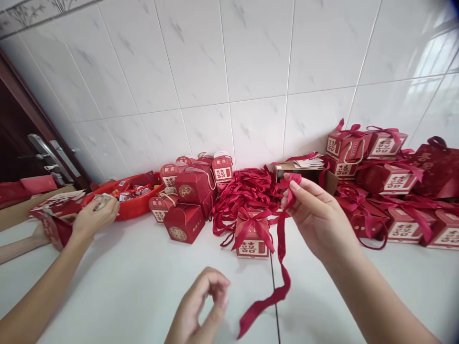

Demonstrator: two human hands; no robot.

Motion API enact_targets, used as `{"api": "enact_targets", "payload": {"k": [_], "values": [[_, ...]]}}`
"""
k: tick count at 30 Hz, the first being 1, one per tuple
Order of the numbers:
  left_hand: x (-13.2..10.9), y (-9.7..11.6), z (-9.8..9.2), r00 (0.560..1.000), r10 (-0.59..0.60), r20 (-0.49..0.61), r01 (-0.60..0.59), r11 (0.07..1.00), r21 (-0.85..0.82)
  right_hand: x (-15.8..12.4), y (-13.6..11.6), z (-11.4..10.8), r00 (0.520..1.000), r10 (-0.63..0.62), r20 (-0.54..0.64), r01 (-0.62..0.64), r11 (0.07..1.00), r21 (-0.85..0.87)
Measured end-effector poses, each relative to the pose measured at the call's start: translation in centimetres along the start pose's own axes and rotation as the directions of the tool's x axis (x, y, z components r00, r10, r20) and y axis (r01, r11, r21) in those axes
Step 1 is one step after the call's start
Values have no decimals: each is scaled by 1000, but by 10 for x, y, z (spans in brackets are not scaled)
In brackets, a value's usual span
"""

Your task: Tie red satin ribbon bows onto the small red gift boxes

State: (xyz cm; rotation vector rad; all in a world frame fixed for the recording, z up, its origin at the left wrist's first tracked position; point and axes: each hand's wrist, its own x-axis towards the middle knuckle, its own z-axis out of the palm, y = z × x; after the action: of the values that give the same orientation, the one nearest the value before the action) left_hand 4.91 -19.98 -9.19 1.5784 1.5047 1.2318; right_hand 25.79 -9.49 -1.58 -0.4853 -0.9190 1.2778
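My right hand pinches a dark red ribbon between thumb and fingers, in front of the ribbon pile. The ribbon's long tail hangs down, curling left towards the tabletop. My left hand is low in the middle with nothing in it, its fingers loosely curled and the thumb a little apart. Beyond my hands stands a small red gift box with a ribbon bow on top and a white printed front. Behind it lies a heap of loose red ribbons.
At left, a co-worker's hands hold paper and a red box. A red basin holds wrapped sweets. Unribboned boxes stand beside it. An open carton sits at the wall. Bow-tied boxes are stacked at right.
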Motion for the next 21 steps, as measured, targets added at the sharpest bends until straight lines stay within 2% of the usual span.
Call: {"api": "enact_targets", "payload": {"k": [3, 6, 9, 11, 13, 17, 21], "values": [[8, -3, -5, 999, -52, -16, 52, 998, 22, -8, 2, 3, 987, 92, 130, -86, 995, -53], [15, 4, 6, 997, -41, 64, 38, 998, 50, -21, 20, 14, 956, 180, 232, -169, 983, -68], [20, 16, 28, 989, 32, 141, -31, 999, -8, -32, 38, 23, 923, 294, 249, -287, 956, -64], [23, 23, 39, 984, 106, 141, -93, 991, -94, -36, 42, 26, 901, 353, 253, -353, 935, -47], [24, 27, 44, 985, 126, 118, -107, 982, -157, -36, 40, 25, 903, 349, 252, -359, 933, -7], [17, 23, 46, 994, 22, 110, 6, 970, -243, -28, 28, 20, 945, 265, 191, -283, 956, 76], [6, 10, 49, 970, -173, 169, 227, 890, -396, -13, 26, 10, 967, 204, 155, -225, 966, 130]]}}
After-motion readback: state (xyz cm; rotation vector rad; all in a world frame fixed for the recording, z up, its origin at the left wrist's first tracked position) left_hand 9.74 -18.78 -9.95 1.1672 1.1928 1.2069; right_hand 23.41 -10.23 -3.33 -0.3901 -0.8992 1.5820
